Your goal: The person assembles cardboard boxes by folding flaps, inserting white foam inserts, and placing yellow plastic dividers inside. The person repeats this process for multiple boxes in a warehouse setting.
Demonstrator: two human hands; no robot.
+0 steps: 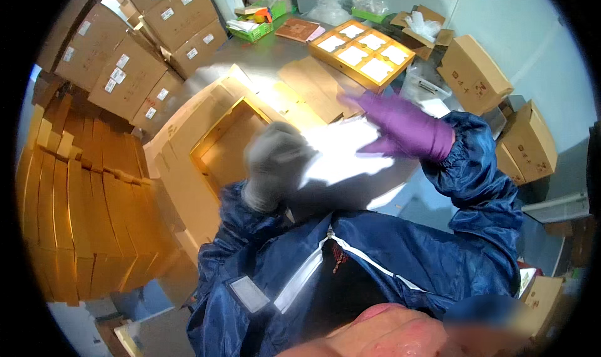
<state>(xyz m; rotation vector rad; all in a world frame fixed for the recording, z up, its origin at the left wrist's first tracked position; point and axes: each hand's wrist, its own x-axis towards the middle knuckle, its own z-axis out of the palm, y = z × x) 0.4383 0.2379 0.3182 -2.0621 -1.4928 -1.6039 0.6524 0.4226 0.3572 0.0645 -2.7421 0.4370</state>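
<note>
- Stretching across the top of the frame, a grey desk (282,50) carried goods; brown cartons (106,50) stood stacked at upper left.
- A golden tray (344,69), upper centre, held white pieces (352,56) in six compartments; a green basket (256,33) to its left held mixed items.
- A golden frame (228,138) showed left of centre, partly hidden by the left hand (278,156), grey-gloved and blurred; whether its fingers gripped anything, I could not tell.
- A white sheet (344,150) was at centre, between both hands; the purple-gloved right hand (404,125), also blurred, had its fingers spread open.

Purple glove (410,128), grey glove (275,160)
</note>
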